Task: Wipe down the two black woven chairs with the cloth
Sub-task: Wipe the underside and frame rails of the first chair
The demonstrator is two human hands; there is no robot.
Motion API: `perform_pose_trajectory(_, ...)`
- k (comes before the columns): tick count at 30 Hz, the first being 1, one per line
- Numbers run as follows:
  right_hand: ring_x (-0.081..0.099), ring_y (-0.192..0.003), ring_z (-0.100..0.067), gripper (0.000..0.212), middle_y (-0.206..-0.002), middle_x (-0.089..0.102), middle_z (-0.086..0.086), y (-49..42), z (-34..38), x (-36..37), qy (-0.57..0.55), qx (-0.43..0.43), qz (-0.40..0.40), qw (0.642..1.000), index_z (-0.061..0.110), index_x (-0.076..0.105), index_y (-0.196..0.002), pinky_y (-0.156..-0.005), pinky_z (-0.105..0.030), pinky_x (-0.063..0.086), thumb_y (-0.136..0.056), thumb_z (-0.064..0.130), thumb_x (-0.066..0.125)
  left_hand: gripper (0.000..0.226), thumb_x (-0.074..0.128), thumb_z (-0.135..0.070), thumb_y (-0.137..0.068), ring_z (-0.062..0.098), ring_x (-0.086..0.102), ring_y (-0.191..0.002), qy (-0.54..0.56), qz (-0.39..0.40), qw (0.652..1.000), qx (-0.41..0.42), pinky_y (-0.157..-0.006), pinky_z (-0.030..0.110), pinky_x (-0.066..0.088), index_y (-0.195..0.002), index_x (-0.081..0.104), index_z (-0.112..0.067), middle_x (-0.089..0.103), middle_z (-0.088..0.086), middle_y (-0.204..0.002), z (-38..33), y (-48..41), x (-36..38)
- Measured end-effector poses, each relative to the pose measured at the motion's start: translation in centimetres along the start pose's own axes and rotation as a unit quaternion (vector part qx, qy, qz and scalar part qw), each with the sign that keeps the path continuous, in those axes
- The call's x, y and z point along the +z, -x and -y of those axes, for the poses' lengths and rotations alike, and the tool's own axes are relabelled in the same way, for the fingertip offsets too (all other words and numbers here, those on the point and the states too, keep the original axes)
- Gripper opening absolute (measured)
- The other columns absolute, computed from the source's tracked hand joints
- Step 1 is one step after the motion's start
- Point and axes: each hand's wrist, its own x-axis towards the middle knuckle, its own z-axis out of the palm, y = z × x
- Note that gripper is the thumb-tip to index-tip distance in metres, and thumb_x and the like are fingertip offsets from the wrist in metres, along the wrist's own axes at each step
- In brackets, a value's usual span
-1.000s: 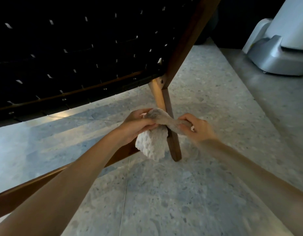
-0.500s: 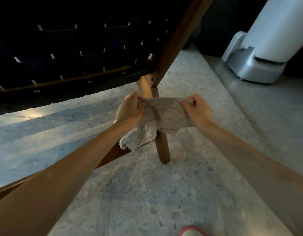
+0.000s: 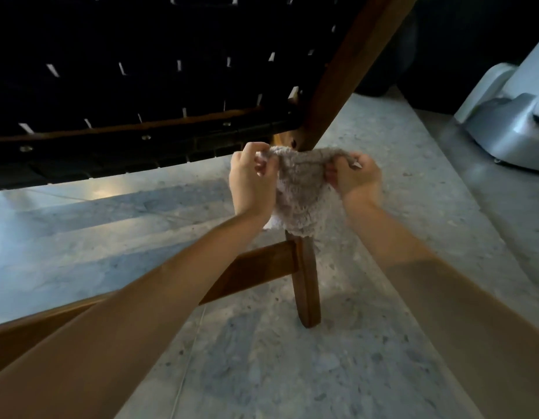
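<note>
Now both hands grip the cloth (image 3: 301, 195) by its top edge, the left hand (image 3: 252, 182) pinching one corner and the right hand (image 3: 354, 176) the other, so it hangs spread between them in front of the chair's wooden leg (image 3: 306, 285). Just above, the leg meets the frame under the black woven seat (image 3: 135, 71). Speckled floor (image 3: 292, 373) lies below, with a grey-white object (image 3: 510, 128) at far right.

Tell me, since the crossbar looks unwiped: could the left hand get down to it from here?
Probably yes. The crossbar lies bare just below the left hand, nothing between, though its fingers are shut on the cloth.
</note>
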Motion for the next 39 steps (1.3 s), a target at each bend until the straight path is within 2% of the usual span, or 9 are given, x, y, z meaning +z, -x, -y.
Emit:
perform_pose_trajectory(2,0.064,-0.104,-0.023,0.03,-0.115,0.066,-0.01,-0.1,-0.1,0.9,-0.026,0.002,0.047,0.999,0.014,0.054,-0.121,-0.092,-0.043,0.052,-0.093,0.023,0.059,0.039,0.059,-0.015,-0.094,0.012,0.054,-0.11,0.059,0.011,0.998,-0.029,-0.098,0.025,0.046,-0.131,0.047,-0.012,0.054,0.005,-0.124,0.0,0.2,1.1)
perform_pose_trajectory(5,0.053,-0.11,-0.004,0.047,-0.134,0.055,0.004,1.4,-1.3,1.7,-0.072,-0.051,0.146,0.985,0.023,0.04,-0.139,-0.091,-0.021,0.046,-0.095,0.032,0.056,0.055,0.055,-0.014,-0.096,0.017,0.043,-0.133,0.175,0.047,0.979,-0.089,-0.11,0.03,0.037,-0.146,0.032,-0.01,0.042,0.005,-0.146,0.1,1.1,1.8)
perform_pose_trajectory(10,0.05,-0.081,0.016,0.032,-0.103,0.056,0.017,2.3,-3.8,2.1,0.035,-0.136,0.169,0.975,0.022,0.055,-0.129,-0.072,0.005,0.037,-0.103,0.029,0.039,0.053,0.06,-0.016,-0.093,0.015,0.047,-0.131,0.128,0.097,0.986,-0.041,-0.107,0.036,0.043,-0.142,0.043,-0.01,0.049,0.004,-0.143,1.5,1.9,1.5)
perform_pose_trajectory(14,0.054,-0.083,0.021,0.02,-0.092,0.057,0.024,3.3,-5.8,0.8,0.009,-0.154,0.192,0.969,0.029,0.056,-0.11,-0.074,0.001,0.04,-0.103,0.021,0.039,0.05,0.066,-0.014,-0.088,0.013,0.055,-0.122,0.06,0.052,0.997,-0.02,-0.101,0.032,0.047,-0.135,0.051,-0.014,0.057,0.001,-0.133,1.8,3.9,2.1)
perform_pose_trajectory(18,0.061,-0.084,0.005,0.021,-0.087,0.063,0.017,5.1,-9.2,-0.9,0.029,-0.129,0.202,0.97,0.035,0.057,-0.1,-0.077,-0.012,0.049,-0.102,0.021,0.041,0.045,0.068,-0.016,-0.086,0.0,0.06,-0.104,0.013,0.047,0.999,0.0,-0.092,0.016,0.049,-0.127,0.054,-0.028,0.061,-0.015,-0.112,3.5,8.0,2.3)
perform_pose_trajectory(23,0.063,-0.076,0.001,0.022,-0.079,0.067,0.016,7.7,-13.9,-3.4,0.032,-0.073,0.214,0.974,0.03,0.062,-0.097,-0.069,-0.02,0.05,-0.101,0.018,0.043,0.049,0.07,-0.008,-0.084,-0.007,0.05,-0.119,-0.024,0.052,0.997,0.047,-0.099,0.012,0.041,-0.13,0.057,-0.016,0.052,-0.01,-0.135,5.2,12.7,3.1)
perform_pose_trajectory(28,0.066,-0.075,-0.006,0.024,-0.081,0.069,0.011,9.5,-16.9,-5.1,0.074,-0.036,0.218,0.973,0.025,0.064,-0.104,-0.067,-0.025,0.053,-0.1,0.013,0.044,0.047,0.068,-0.005,-0.085,-0.009,0.043,-0.123,-0.039,0.046,0.998,0.032,-0.103,0.008,0.035,-0.13,0.057,-0.015,0.049,-0.015,-0.132,6.5,16.7,3.7)
perform_pose_trajectory(33,0.057,-0.07,0.017,0.025,-0.081,0.063,0.017,11.1,-19.3,-6.4,0.104,-0.003,0.226,0.968,0.01,0.064,-0.114,-0.059,-0.004,0.04,-0.1,0.01,0.044,0.044,0.068,-0.005,-0.085,-0.007,0.045,-0.12,-0.037,0.06,0.997,-0.036,-0.102,0.007,0.034,-0.127,0.059,-0.017,0.051,-0.018,-0.125,7.5,19.7,4.0)
perform_pose_trajectory(39,0.058,-0.083,0.018,0.028,-0.089,0.063,0.025,12.4,-20.2,-7.3,0.113,0.033,0.232,0.965,0.03,0.062,-0.115,-0.067,0.001,0.039,-0.1,0.014,0.044,0.052,0.07,-0.004,-0.083,0.002,0.056,-0.111,0.03,0.043,0.988,-0.148,-0.098,0.023,0.046,-0.124,0.055,-0.032,0.067,-0.004,-0.117,7.8,22.0,4.2)
